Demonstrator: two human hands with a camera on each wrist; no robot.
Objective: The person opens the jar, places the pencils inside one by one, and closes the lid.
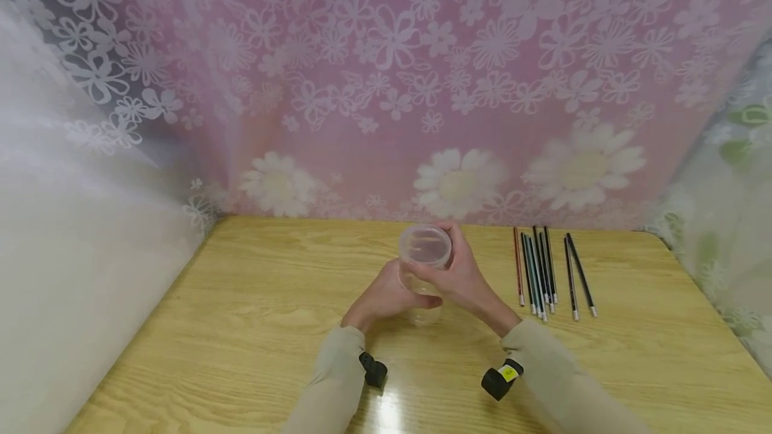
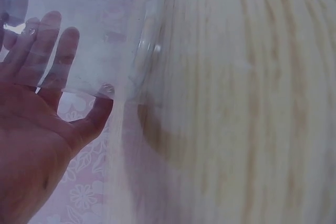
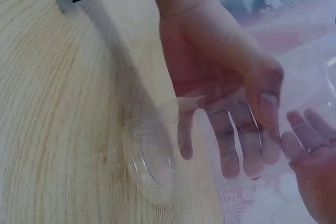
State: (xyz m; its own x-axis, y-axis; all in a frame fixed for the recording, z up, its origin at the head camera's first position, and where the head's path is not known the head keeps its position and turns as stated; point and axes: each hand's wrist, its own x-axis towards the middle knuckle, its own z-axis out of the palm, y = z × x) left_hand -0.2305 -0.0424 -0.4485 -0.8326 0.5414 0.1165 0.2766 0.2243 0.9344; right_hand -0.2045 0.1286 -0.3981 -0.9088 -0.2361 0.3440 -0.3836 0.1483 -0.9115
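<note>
Both hands hold a clear plastic jar (image 1: pixel 424 246), standing nearly upright over the middle of the table. The left hand (image 1: pixel 386 292) grips its lower body from the side. Through the clear wall the left wrist view shows the left hand's fingers (image 2: pixel 50 51) spread behind the jar. Higher up, the right hand (image 1: pixel 461 280) wraps round the jar near its round top, thumb across the front. In the right wrist view the jar's ringed base (image 3: pixel 153 163) is close over the wood, and part of the right hand (image 3: pixel 317 166) shows at the right edge.
To the right on the wooden table (image 1: pixel 253 313) lies a loose row of dark, teal and reddish pencils (image 1: pixel 533 273), white-tipped ends toward the person. Two more pencils (image 1: pixel 579 276) lie farther right. A pink flowered curtain (image 1: pixel 374 86) hangs along the table's back edge.
</note>
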